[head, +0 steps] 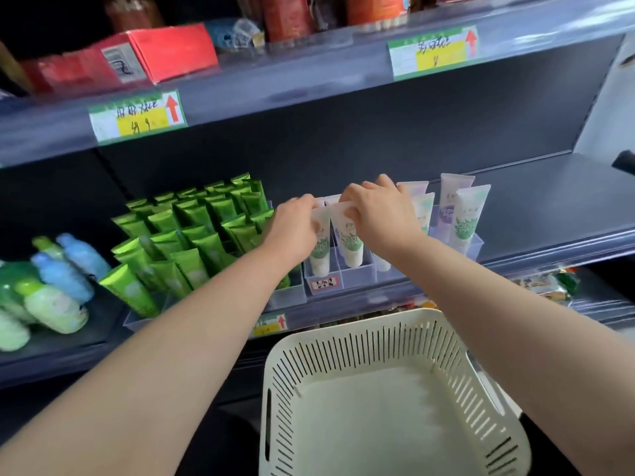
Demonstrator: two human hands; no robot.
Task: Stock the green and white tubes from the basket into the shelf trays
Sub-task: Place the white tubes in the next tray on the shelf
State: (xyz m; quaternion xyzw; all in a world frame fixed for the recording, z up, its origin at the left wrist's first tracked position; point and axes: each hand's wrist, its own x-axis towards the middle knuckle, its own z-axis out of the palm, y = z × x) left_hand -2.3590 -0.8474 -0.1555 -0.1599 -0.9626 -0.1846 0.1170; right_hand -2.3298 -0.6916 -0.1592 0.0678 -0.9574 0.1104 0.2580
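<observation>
Light, soft-walled green and white tubes [352,245] stand cap-down in the tray [357,274] at the front edge of the shelf [536,201], with the left hand [292,223] and right hand [379,211] each apparently closing their grip on the stiff crimped tops.

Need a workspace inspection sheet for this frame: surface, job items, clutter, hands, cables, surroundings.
Surface: dark shelf, with clear trays along its front edge.
Job's things: green and white tubes stand upright in the trays; basket sits below, no tubes seen inside.
Clutter: green tubes packed in a tray to the left; blue and green bottles further left.
Hands: left hand and right hand each pinch the top of a tube in the front trays.
Cables: nothing seen.
Surroundings: upper shelf with red box and price tags; packets on the shelf below.
</observation>
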